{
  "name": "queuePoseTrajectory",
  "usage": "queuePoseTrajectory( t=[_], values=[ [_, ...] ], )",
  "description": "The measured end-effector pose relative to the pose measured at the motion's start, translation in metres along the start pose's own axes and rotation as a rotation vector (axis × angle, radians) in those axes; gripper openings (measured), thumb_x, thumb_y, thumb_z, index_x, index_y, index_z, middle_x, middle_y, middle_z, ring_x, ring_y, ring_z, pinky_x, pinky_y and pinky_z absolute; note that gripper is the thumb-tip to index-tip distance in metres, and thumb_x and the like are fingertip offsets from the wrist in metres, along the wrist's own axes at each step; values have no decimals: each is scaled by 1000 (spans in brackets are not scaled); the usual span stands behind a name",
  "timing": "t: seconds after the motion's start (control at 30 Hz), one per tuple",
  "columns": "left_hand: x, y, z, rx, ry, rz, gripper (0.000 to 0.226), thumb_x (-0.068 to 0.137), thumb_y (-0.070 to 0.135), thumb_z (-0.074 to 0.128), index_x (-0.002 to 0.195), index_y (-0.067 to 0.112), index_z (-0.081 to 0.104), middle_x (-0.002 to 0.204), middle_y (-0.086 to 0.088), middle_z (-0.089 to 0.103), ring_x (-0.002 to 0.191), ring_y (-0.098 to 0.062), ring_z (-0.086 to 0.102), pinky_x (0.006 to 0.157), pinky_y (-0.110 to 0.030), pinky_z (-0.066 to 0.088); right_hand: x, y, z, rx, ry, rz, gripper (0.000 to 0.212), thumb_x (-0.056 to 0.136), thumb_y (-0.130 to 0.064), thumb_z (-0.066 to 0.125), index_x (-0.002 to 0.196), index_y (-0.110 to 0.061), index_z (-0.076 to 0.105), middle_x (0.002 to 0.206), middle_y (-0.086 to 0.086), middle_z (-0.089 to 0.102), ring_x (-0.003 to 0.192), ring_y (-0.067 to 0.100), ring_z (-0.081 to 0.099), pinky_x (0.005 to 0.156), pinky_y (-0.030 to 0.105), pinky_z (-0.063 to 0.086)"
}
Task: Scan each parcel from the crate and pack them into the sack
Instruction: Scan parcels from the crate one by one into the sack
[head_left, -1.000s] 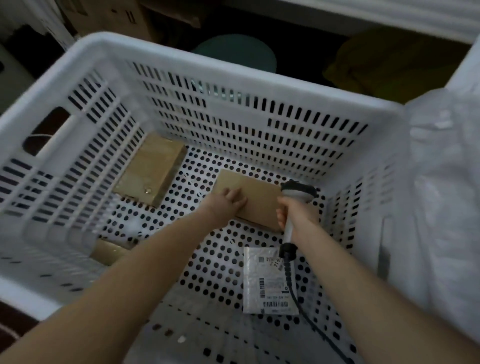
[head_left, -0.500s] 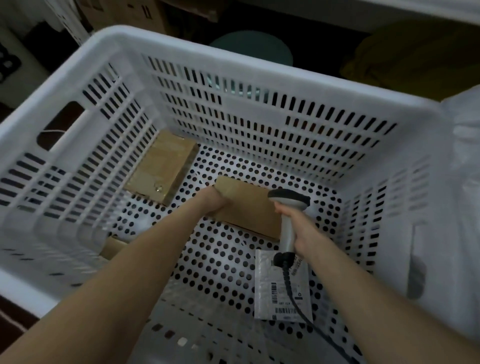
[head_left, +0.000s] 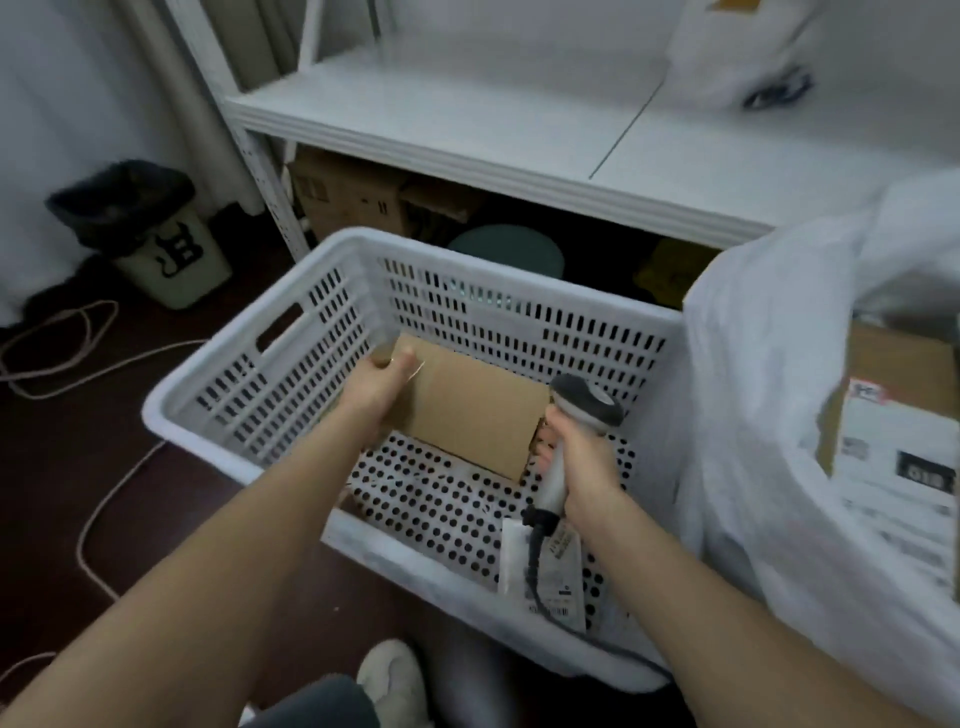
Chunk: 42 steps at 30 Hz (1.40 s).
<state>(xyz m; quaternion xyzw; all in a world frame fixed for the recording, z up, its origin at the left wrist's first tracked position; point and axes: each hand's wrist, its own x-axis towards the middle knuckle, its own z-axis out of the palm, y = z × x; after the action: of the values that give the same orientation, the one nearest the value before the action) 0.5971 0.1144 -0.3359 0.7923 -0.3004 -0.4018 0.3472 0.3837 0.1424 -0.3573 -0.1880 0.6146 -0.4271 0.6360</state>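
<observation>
Matt cardboard parcel (head_left: 467, 410); perforated plastic crate (head_left: 498, 270); thin plastic sack (head_left: 753, 395).

- One white crate (head_left: 519, 273), centre of frame.
- Two parcels in it: one brown cardboard parcel (head_left: 467, 410) and one white labelled parcel (head_left: 563, 566).
- One white sack (head_left: 753, 415) at the right edge, with one labelled box (head_left: 883, 431) inside.
- One scanner (head_left: 582, 400).
- Two hands: left hand (head_left: 379, 384), right hand (head_left: 582, 462).
- One lined bin (head_left: 171, 244), upper left.
- One shoe (head_left: 395, 675), bottom centre.
</observation>
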Motion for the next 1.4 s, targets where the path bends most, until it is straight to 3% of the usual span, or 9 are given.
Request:
queuePoseTrajectory(
  t=[0.17, 0.37, 0.53, 0.6, 0.87, 1.0, 1.17, 1.23, 1.4],
  values=[
    [-88, 27, -42, -279, -38, 31, 53, 94, 56, 46, 140, 30, 39, 130, -2, 44, 112, -28, 45, 82, -48, 48, -88, -45, -11, 41, -60, -164, 20, 86, -19, 72, 102, -9, 66, 104, 8, 72, 99, 22, 68, 95, 36, 53],
    [-156, 48, -70, -461, -76, 63, 64, 89, 68, 43, 135, 24, 48, 129, -4, 52, 116, -30, 50, 96, -56, 44, -155, -81, -38, 91, -108, -236, 22, 86, -23, 72, 99, -7, 67, 93, 9, 72, 84, 19, 69, 90, 35, 53],
    [-201, 60, -77, -600, -54, 113, 34, 94, 52, 49, 109, 22, 56, 108, -4, 62, 107, -28, 59, 88, -55, 52, -189, -87, -67, 125, -145, -231, 44, 84, -24, 75, 120, -5, 61, 107, 14, 71, 87, 22, 70, 80, 35, 56],
    [-213, 63, -81, -599, -38, 139, 30, 96, 41, 51, 115, 18, 55, 107, -6, 62, 106, -28, 61, 82, -51, 56, -202, -86, -76, 126, -147, -240, 47, 82, -24, 76, 123, -5, 60, 108, 15, 70, 85, 22, 70, 76, 34, 57],
    [-257, 62, -108, -756, -6, 197, 18, 90, 13, 60, 106, 6, 59, 95, -7, 55, 84, -21, 56, 72, -40, 54, -250, -91, -86, 141, -188, -283, 33, 79, -20, 78, 107, -7, 65, 93, 7, 71, 82, 20, 69, 77, 32, 58],
    [-268, 56, -110, -659, -24, 290, 5, 89, 5, 60, 88, 10, 61, 106, -15, 55, 90, -24, 53, 65, -34, 51, -258, -93, -93, 110, -146, -348, 36, 76, -16, 81, 109, -13, 65, 100, 2, 71, 94, 19, 66, 88, 40, 56],
    [-279, 60, -102, -655, -131, 352, 24, 93, 0, 53, 115, 9, 57, 107, -13, 60, 87, -22, 61, 69, -32, 55, -262, -100, -104, 92, -123, -414, 33, 79, -4, 76, 109, -9, 63, 99, 2, 71, 89, 13, 66, 75, 28, 54],
    [-284, 61, -98, -551, -162, 355, 26, 94, 3, 53, 119, 9, 55, 103, -11, 61, 83, -20, 62, 63, -28, 56, -260, -101, -106, 118, -84, -420, 38, 77, -2, 75, 113, -6, 63, 103, 6, 71, 93, 17, 67, 82, 33, 56],
    [-284, 64, -95, -308, -185, 253, 30, 96, 32, 55, 123, 20, 53, 123, -13, 58, 103, -28, 60, 86, -44, 54, -252, -106, -114, 28, -78, -434, 35, 73, -1, 74, 107, -5, 64, 98, 9, 74, 93, 24, 71, 86, 48, 57]
  ],
)
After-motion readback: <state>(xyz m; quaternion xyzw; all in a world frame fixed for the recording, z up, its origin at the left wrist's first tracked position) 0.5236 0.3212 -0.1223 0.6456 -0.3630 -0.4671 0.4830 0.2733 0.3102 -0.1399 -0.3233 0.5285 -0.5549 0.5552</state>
